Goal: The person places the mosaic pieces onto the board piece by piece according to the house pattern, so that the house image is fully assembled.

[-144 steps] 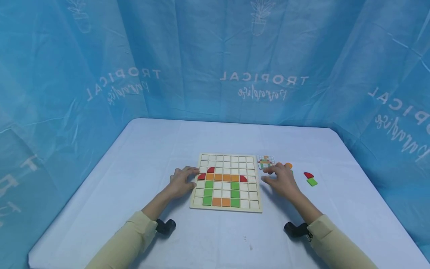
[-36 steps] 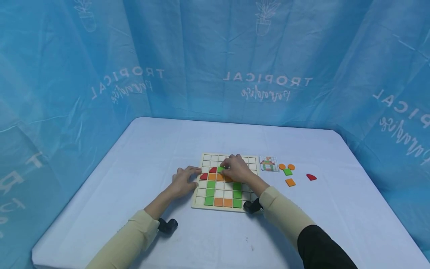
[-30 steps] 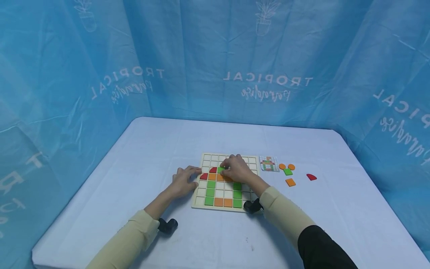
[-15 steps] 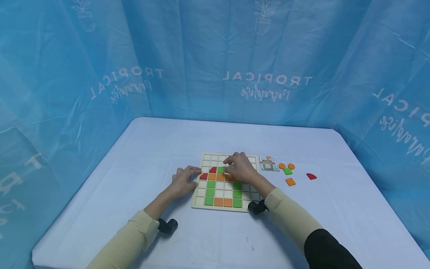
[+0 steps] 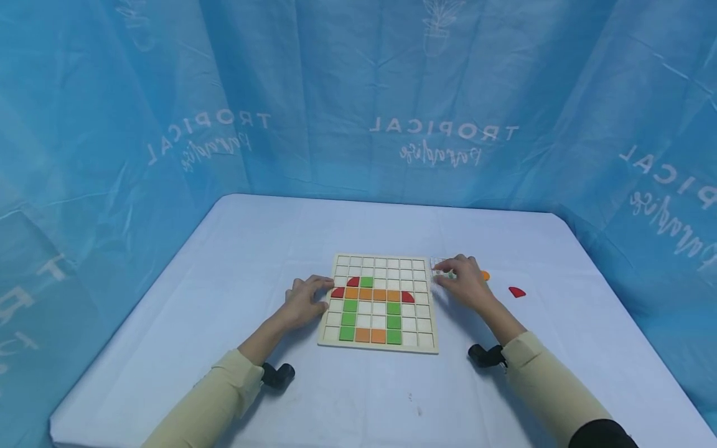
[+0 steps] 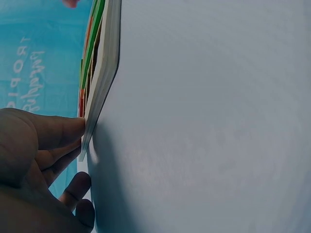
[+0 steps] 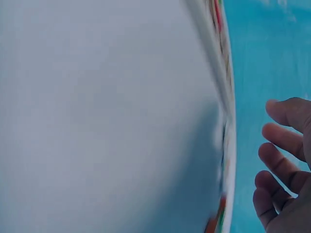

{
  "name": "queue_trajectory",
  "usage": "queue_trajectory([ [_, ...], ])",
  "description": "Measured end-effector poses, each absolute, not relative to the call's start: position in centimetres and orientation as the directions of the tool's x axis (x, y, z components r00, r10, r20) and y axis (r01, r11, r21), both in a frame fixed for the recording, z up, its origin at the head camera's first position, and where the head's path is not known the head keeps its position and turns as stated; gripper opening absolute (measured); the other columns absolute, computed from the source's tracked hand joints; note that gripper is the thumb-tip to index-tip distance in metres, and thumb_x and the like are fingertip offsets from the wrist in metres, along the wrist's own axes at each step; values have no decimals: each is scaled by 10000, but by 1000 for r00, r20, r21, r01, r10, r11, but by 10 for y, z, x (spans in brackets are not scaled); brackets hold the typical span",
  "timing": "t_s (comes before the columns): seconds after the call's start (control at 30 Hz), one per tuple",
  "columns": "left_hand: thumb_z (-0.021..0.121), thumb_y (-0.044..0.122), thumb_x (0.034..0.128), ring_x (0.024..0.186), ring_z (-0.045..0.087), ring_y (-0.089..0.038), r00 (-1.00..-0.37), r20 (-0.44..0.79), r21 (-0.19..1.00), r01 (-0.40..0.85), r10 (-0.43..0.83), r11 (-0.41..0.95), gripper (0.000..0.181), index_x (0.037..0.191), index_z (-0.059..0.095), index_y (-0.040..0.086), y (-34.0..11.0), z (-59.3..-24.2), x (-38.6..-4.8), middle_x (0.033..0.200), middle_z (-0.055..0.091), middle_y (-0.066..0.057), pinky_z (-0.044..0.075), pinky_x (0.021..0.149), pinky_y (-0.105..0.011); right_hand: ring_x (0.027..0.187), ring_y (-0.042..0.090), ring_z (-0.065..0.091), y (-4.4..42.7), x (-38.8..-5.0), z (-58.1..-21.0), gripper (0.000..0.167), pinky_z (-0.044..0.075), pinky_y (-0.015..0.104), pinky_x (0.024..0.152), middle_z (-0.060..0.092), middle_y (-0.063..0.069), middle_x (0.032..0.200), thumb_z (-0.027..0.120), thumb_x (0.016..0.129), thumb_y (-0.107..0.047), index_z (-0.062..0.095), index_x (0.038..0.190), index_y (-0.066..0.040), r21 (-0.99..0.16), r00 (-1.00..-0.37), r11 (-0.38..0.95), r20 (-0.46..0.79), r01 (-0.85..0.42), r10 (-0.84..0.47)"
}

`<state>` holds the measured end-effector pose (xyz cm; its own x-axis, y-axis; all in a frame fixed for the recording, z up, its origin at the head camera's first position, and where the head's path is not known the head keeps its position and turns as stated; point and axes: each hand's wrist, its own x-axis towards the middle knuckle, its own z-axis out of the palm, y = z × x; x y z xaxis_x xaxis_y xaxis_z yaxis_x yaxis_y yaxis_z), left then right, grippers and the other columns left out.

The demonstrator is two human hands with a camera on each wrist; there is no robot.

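Note:
My left hand touches the left edge of the wooden grid board with thumb and fingertips, as the left wrist view also shows at the board's rim. Green squares, orange squares and red quarter-circles fill some cells. A green square lies beside a red quarter-circle in the upper row. To the right of the board, my right hand hovers with thumb and fingers apart, holding nothing. It mostly covers the pattern card. In the right wrist view its fingers are loosely bent.
An orange disc peeks out behind the right hand. Farther right lies a loose red quarter-circle. The white-covered table is backed by a blue printed sheet. Other loose pieces are hidden by the right hand.
The green square, earlier loose at the right and then held over the board, now lies beside the upper red quarter-circle. My right hand let go and moved right. The left stays put.

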<state>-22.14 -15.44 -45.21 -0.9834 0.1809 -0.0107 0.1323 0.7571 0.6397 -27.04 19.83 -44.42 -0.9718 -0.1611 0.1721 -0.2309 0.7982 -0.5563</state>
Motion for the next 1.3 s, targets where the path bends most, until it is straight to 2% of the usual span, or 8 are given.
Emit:
queue_trajectory([
  [0.13,692,60,829,1028,388,-239,-983,-7,637,137,183,759,472,1291,599,76,-155,-451,-221,1373,510,-42,281,861,-450,995,315,427,232,-268,-449,345,394,426,770,574,184,1102,708,864,-213,687,1141,-9,-535,-987,831,131,-152,-96],
  [0.4,688,58,834,1024,385,-237,-984,-13,634,129,177,762,473,1297,595,81,-154,-450,-220,1380,505,-42,283,866,-445,949,326,420,267,-266,-456,334,371,388,693,556,200,1063,669,871,-177,669,1138,22,-519,-995,852,100,-72,-23],
  [0.7,691,61,830,1021,388,-230,-985,-6,631,128,170,765,473,1294,599,86,-153,-453,-222,1377,510,-39,290,861,-445,955,338,423,275,-268,-462,372,377,398,704,552,221,1071,676,851,-182,656,1155,32,-507,-997,860,64,-61,-33],
  [0.93,684,60,837,1036,388,-237,-984,-13,637,130,179,760,474,1302,591,78,-155,-452,-222,1383,502,-48,287,866,-449,974,353,448,274,-262,-462,399,397,457,748,578,208,1031,694,834,-185,636,1147,55,-508,-997,859,60,-66,-41],
  [1.3,684,64,837,1046,386,-236,-983,-15,634,131,182,762,474,1301,593,85,-155,-454,-224,1382,505,-43,288,859,-441,938,337,449,274,-262,-461,363,390,437,727,572,178,977,695,835,-163,652,1110,68,-511,-998,857,42,-58,-42],
])
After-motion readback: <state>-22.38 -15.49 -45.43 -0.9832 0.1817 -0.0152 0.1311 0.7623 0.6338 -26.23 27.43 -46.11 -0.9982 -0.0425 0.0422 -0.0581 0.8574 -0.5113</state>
